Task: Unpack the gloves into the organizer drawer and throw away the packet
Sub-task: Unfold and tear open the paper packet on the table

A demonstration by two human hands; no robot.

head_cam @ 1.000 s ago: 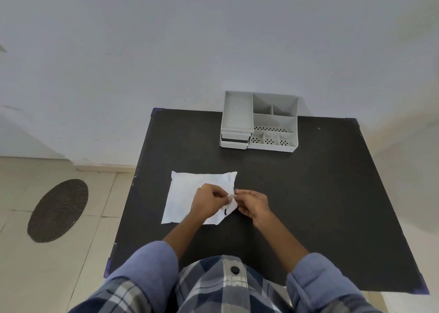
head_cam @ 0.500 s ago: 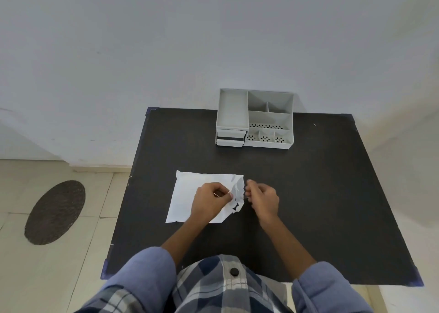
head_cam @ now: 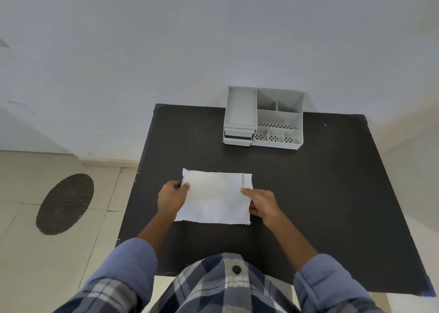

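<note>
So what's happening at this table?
A person is holding a flat white packet on a black table, the left hand gripping its left edge and the right hand its right edge. No gloves are visible yet. A grey organizer stands at the table's far edge by the wall, its compartments looking empty.

Both bare forearms run from the hands back to rolled plain blue cuffs (head_cam: 133,262); the shirt (head_cam: 213,289) is navy-and-grey plaid with a dark button (head_cam: 236,269).
</note>
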